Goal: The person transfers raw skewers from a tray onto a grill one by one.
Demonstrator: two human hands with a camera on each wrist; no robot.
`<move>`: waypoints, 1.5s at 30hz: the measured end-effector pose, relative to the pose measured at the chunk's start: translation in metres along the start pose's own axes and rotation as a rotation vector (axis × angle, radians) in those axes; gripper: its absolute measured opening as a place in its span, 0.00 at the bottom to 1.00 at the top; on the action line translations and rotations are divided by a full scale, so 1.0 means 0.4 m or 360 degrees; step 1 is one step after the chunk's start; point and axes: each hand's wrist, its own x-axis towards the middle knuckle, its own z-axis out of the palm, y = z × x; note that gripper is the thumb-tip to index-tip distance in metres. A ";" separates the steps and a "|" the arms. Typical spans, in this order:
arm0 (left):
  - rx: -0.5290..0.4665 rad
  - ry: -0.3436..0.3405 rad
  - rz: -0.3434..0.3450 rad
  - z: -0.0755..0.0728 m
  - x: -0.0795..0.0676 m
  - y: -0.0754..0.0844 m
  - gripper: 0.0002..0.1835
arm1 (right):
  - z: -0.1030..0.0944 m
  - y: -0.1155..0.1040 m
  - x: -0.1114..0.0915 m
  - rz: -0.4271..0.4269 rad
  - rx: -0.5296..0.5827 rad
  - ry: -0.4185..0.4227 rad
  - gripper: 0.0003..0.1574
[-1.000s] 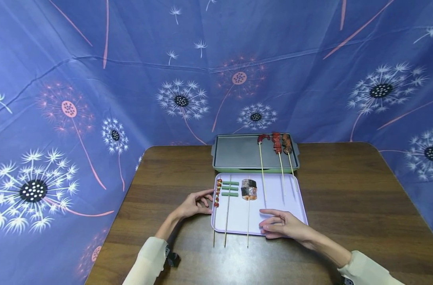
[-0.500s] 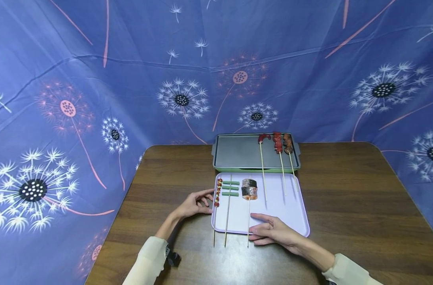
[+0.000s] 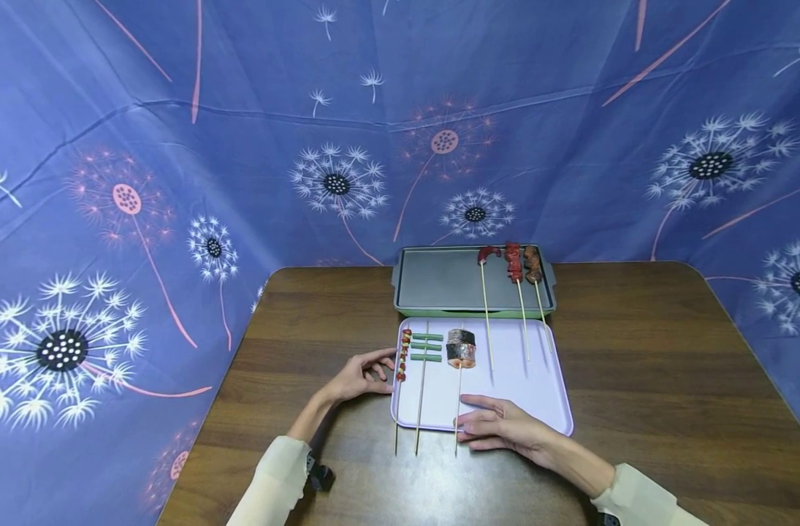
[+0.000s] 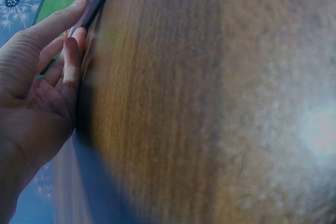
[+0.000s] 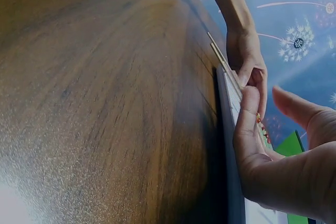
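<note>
My left hand [image 3: 360,376] rests at the left rim of a lilac tray [image 3: 564,394], thumb and index finger touching it in the left wrist view. My right hand [image 3: 508,427] is at the tray's front edge, its fingertips touching the stick of a fish skewer [image 3: 461,348] with dark-skinned chunks. The thumb stands apart from the fingers [image 5: 247,111] in the right wrist view. Left of the fish lie a skewer of green strips [image 3: 426,347] and a thin skewer of small red and yellow pieces [image 3: 402,356]. Their sticks overhang the tray's front edge.
Behind the tray stands a grey griddle [image 3: 439,281] with a green base. Across its right side lie a dark red curved skewer [image 3: 488,253], a red meat skewer [image 3: 513,263] and a brown one [image 3: 532,264], their sticks reaching over the tray. A blue dandelion cloth [image 3: 570,183] hangs behind the wooden table [image 3: 649,351].
My right hand has moved left along the tray's front edge to the fish skewer's stick, whose lower end has shifted slightly left. The left hand has stayed at the tray's rim.
</note>
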 end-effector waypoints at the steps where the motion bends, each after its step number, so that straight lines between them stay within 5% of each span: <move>1: -0.0001 -0.0001 -0.0003 0.000 0.000 -0.001 0.40 | 0.000 0.000 0.000 -0.0005 -0.0011 0.0008 0.50; 6: 0.0004 -0.0004 -0.0006 0.000 -0.003 -0.003 0.41 | 0.006 0.003 0.000 -0.0039 -0.0039 0.0037 0.52; 13: 0.0018 -0.0030 0.0146 0.000 -0.003 -0.012 0.40 | 0.020 0.008 0.003 -0.0099 0.0123 -0.0005 0.54; 25: 0.0001 -0.0013 -0.0025 -0.002 -0.002 0.016 0.41 | 0.039 0.011 0.002 -0.0087 0.0395 -0.0074 0.55; 34: -0.0009 -0.0014 -0.0035 -0.002 -0.001 0.011 0.41 | 0.033 0.008 -0.005 -0.0060 0.0265 0.0029 0.55; 45: -0.0023 -0.0007 -0.0023 0.000 -0.004 0.011 0.41 | 0.024 0.016 -0.013 -0.0073 0.0154 -0.0065 0.58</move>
